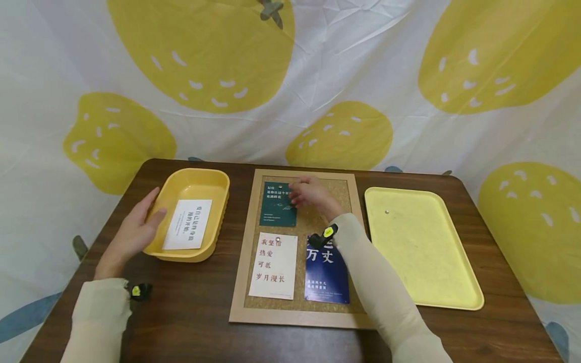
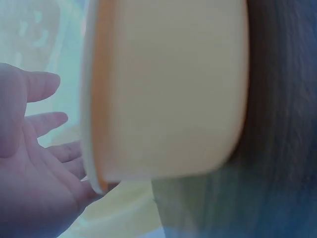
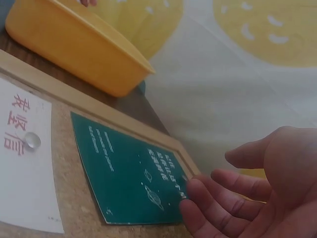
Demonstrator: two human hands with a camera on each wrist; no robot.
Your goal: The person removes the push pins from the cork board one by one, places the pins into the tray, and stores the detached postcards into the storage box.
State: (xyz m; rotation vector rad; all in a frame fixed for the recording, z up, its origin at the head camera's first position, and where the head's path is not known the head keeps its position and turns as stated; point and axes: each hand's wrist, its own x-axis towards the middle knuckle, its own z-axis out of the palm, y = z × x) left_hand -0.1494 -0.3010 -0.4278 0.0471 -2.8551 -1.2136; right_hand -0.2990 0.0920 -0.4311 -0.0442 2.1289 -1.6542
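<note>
Head view shows the left hand (image 1: 138, 227) at the left rim of a yellow bin (image 1: 195, 256) on the dark worktop (image 1: 190, 307); its grip is released, fingers spread, and I cannot tell whether they touch the rim. Inside the bin lies a white card (image 1: 187, 224). To the right is a cork board (image 1: 272, 318) with a light wooden frame. On its far left part lies a green card (image 1: 278, 209), with a pin (image 1: 280, 187) near the far edge. The right hand (image 1: 315, 196) is at the right edge of this card, its grip also released, fingers loosely bent; contact is not clear. Nearer on the board are a red-lettered card (image 1: 273, 266), left, and a blue card (image 1: 327, 285), right. Further right stands a pale yellow tray (image 1: 422, 242).
</note>
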